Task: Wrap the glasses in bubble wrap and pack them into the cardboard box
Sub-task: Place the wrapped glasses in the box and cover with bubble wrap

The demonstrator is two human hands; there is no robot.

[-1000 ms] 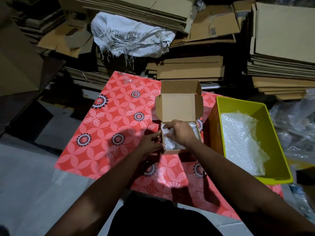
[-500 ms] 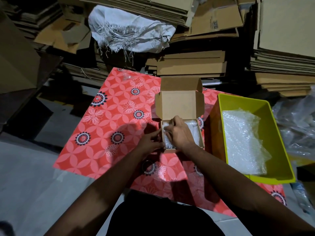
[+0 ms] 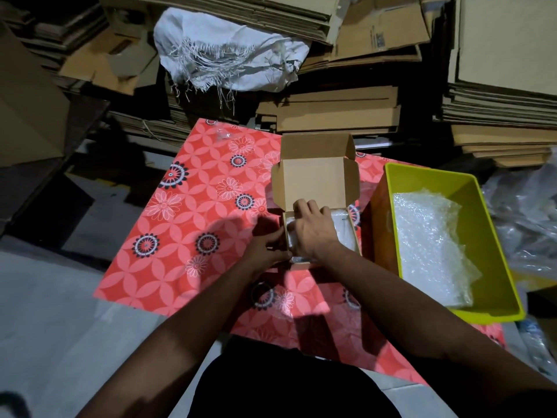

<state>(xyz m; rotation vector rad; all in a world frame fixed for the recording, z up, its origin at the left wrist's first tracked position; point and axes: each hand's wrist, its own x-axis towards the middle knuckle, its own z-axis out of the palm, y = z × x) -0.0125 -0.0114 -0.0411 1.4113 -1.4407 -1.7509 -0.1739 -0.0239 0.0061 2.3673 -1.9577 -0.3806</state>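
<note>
We take the cardboard box (image 3: 316, 188) as our landmark; it sits on the red flowered mat (image 3: 193, 224) with its lid standing open. At its left wall our left hand (image 3: 266, 251) curls its fingers around the near left corner, gripping the box edge. Inside the box lies the bubble-wrapped bundle (image 3: 342, 233), and our right hand (image 3: 313, 232) presses down on it, fingers bent and close together over the wrap; whether they pinch it we cannot tell. Just right of the box stands the yellow bin (image 3: 434, 179), holding loose bubble wrap (image 3: 428, 245).
</note>
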